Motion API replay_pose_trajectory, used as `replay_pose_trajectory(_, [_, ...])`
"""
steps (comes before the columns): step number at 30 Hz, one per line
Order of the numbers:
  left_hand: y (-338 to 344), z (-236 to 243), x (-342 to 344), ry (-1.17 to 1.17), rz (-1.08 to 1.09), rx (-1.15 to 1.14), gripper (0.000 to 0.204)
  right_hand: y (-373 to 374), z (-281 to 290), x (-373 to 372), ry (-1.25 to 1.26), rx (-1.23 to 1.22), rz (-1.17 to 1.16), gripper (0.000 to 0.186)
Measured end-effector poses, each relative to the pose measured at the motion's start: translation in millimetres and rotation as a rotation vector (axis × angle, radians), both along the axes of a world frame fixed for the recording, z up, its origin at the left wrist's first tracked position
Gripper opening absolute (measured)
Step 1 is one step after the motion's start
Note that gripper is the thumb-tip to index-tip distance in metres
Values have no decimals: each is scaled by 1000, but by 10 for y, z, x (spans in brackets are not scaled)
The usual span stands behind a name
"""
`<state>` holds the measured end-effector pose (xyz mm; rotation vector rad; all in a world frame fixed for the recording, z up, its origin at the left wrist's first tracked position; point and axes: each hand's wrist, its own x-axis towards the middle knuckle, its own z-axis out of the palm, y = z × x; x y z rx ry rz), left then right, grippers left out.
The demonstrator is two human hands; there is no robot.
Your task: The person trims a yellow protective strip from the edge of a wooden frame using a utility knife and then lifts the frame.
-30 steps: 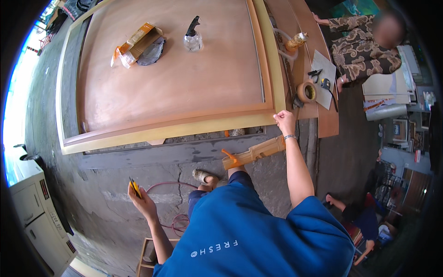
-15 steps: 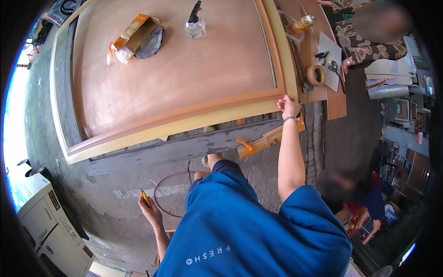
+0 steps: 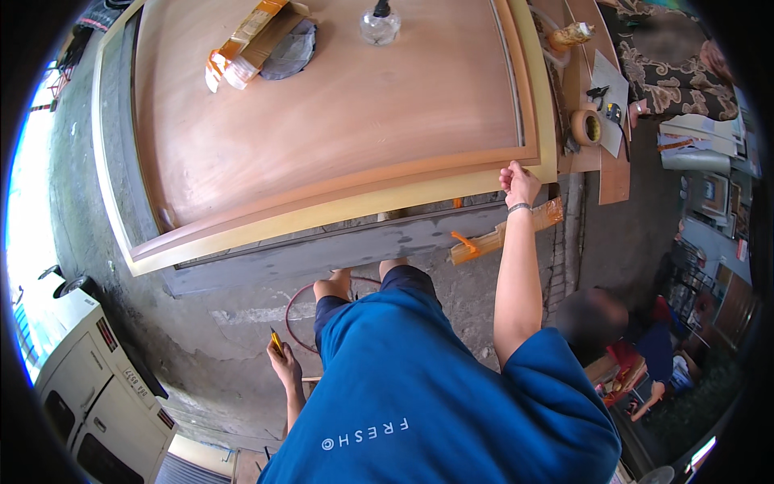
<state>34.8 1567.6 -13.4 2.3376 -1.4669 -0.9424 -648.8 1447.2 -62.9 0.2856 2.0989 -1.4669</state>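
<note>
The framed panel [image 3: 347,121] lay ahead, long edge running crosswise; my right hand [image 3: 520,184] was nearer, curled at its near right corner — contents unclear — while my left hand [image 3: 285,368] closed round a yellow cutter [image 3: 277,343].

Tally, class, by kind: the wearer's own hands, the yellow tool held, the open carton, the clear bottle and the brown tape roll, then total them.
Wearer's hands: 2 (left hand, right hand)
Yellow tool: 1
Carton: 1
Clear bottle: 1
Tape roll: 1
Total: 6
</note>
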Motion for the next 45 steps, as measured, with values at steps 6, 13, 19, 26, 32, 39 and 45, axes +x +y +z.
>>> replay_pose_trajectory(6, [-178,-62,586,12,-24,-39,33,-298,3,807,-16,-10,-15,16])
replay_pose_trajectory(13, [-131,-243,1880,50,80,32,32,-703,-130,1977,5,-15,-12,17])
replay_pose_trajectory(19, [32,-125,3400,-89,186,-47,33,-1034,-290,2958,-1,15,28,15])
replay_pose_trajectory(26, [-133,-43,4980,-229,261,-162,33,-1404,-355,4017,-21,39,78,16])
replay_pose_trajectory(32, [-1312,16,5221,-112,214,-190,32,-1700,-285,4841,-18,14,39,12])
replay_pose_trajectory(39, [-1812,101,5087,-36,91,-166,30,-1964,-196,5803,-20,29,-7,16])
replay_pose_trajectory(45, [-1545,-62,5636,-14,103,32,33,-2257,-165,6638,-39,35,27,15])
